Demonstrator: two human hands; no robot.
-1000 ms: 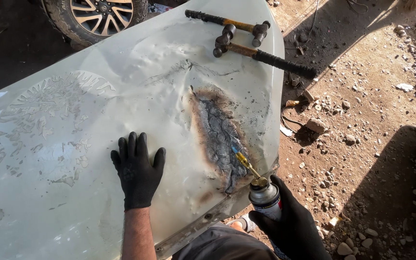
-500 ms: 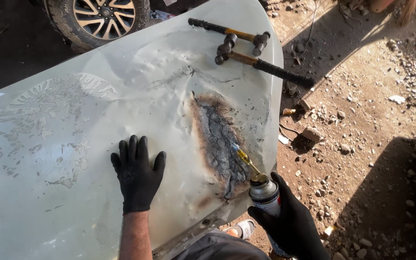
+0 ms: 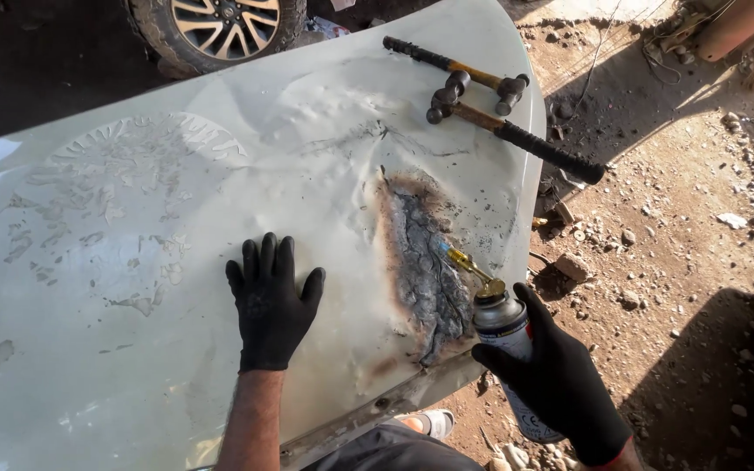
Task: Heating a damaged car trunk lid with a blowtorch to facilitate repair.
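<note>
A pale car body panel (image 3: 176,262), dented and creased, fills most of the view and lies over stony ground (image 3: 682,227), with a wheel (image 3: 220,26) behind its far edge. Near the panel's right side runs a long scorched patch (image 3: 425,262), grey and blistered at the centre and ringed brown. On the far right part of the panel rest 2 hammers (image 3: 490,109), crossed, their dark handles reaching toward the panel's edge. The left hand (image 3: 270,301), in a black glove, lies flat on the panel just left of the burn, fingers spread and holding nothing. The right hand (image 3: 556,375), also gloved in black, is wrapped around a gas torch canister (image 3: 506,336), which sits off the panel's near right edge with its brass nozzle (image 3: 462,262) angled onto the scorched patch; no flame can be made out in the sunlight. Risks, as judged from this layout: heat held too long on 1 spot could warp or burn through the thin sheet; the flat left hand sits close enough to the burn that conducted heat could reach it through the glove; the hammers lie near the sloping edge and could slide off if the panel is jolted; a shoe (image 3: 425,423) shows directly below the heated edge, where hot flakes could drop.
</note>
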